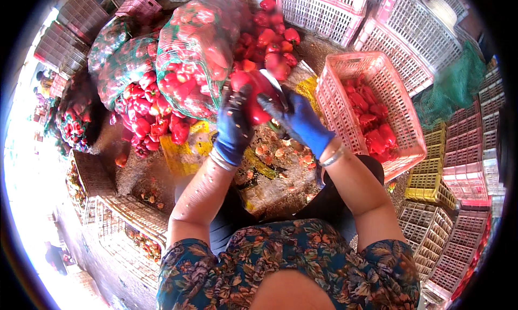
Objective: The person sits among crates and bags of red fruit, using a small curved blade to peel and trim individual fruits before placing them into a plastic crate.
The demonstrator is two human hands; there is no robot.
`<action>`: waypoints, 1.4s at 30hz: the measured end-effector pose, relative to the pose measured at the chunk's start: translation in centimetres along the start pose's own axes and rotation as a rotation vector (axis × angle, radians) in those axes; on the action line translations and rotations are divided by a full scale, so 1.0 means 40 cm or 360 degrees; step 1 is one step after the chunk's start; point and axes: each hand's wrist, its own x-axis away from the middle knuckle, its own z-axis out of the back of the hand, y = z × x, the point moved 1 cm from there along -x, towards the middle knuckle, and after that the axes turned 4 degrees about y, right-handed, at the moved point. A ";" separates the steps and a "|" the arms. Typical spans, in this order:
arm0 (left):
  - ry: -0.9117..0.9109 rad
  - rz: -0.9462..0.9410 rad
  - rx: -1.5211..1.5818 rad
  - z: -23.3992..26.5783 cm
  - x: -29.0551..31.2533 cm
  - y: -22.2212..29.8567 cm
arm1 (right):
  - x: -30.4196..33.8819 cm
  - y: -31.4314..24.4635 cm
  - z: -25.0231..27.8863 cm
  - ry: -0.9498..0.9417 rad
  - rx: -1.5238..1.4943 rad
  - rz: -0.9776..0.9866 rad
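In front of me, my left hand [236, 125], in a blue glove with dark, dirty fingers, is closed round a red bell pepper [256, 96]. My right hand [301, 120], gloved the same way, grips a knife whose pale metal blade [273, 81] lies along the pepper's right side. Its handle is hidden in the fingers. Beyond both hands spreads a heap of loose red bell peppers [277, 52]. Closest on the right stands a pink plastic crate [398, 100] with red peppers [372, 115] in its bottom.
Green mesh sacks [197, 45] stuffed with red peppers stand at the far left, one spilling peppers. Cut scraps [278, 154] litter the floor between my knees. Stacked crates [324, 13] line the back and right, with a green net [452, 86] draped there. A beige crate [132, 213] lies left.
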 end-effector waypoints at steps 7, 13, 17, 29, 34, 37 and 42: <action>0.0179 0.0053 -0.0263 0.002 0.007 -0.026 | 0.024 -0.011 -0.013 -0.0071 -0.0892 -0.0526; -0.0085 0.0236 -0.0201 0.008 -0.013 0.002 | -0.001 -0.029 0.046 -0.0066 -0.0863 -0.0660; -0.0116 0.0585 0.0164 -0.016 0.005 0.025 | 0.001 -0.038 0.085 -0.0170 -0.0968 -0.0923; 0.0186 0.0422 0.0065 0.056 -0.049 -0.029 | 0.054 -0.050 0.015 -0.0048 0.0656 0.0267; 0.0150 0.0436 -0.0088 0.015 -0.030 -0.041 | 0.059 0.011 0.018 -0.0336 0.0031 0.0165; 0.0059 0.0555 -0.0179 0.028 -0.021 -0.050 | 0.051 -0.052 0.037 -0.0435 -0.0745 -0.0798; -0.0343 0.0631 -0.0170 0.018 -0.023 -0.051 | 0.036 -0.025 0.081 -0.0391 -0.0857 -0.1045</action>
